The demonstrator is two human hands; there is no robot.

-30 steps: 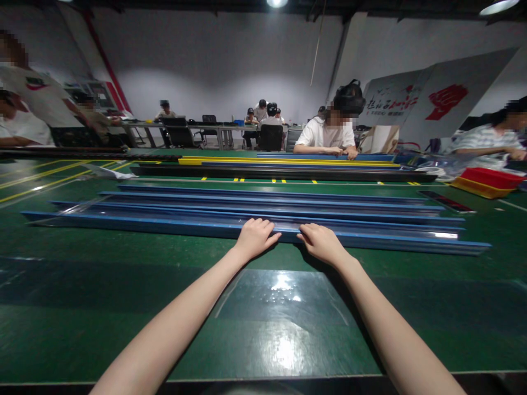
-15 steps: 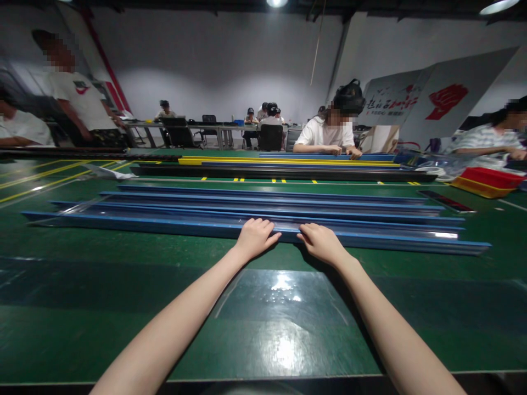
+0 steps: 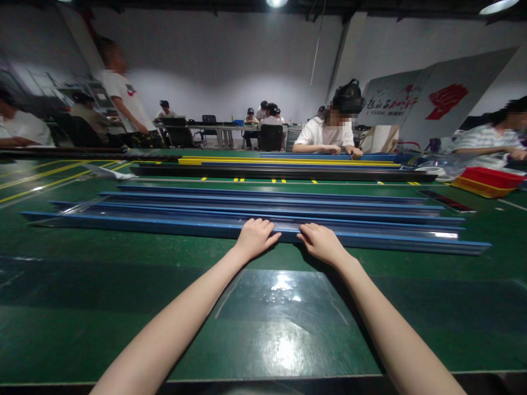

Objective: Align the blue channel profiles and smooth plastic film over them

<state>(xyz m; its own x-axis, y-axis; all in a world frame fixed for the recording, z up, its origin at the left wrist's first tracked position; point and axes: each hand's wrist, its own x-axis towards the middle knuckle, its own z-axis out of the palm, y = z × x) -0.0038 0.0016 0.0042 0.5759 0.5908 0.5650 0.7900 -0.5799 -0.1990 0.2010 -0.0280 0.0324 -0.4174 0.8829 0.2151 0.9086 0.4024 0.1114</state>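
Several long blue channel strips lie side by side across the green table. My left hand rests on the nearest strip's front edge, fingers curled over it and thumb along its side. My right hand grips the same strip a short way to the right, fingers bent over the edge. Both arms reach straight forward from the table's near edge.
Farther back lie black, yellow and blue strips. A person in a white shirt sits across the table with hands on them. Red and yellow trays sit at the right. A person in white stands at the back left; others sit at far tables.
My hands and the strips have not moved. The standing person at the back left has walked to the right.
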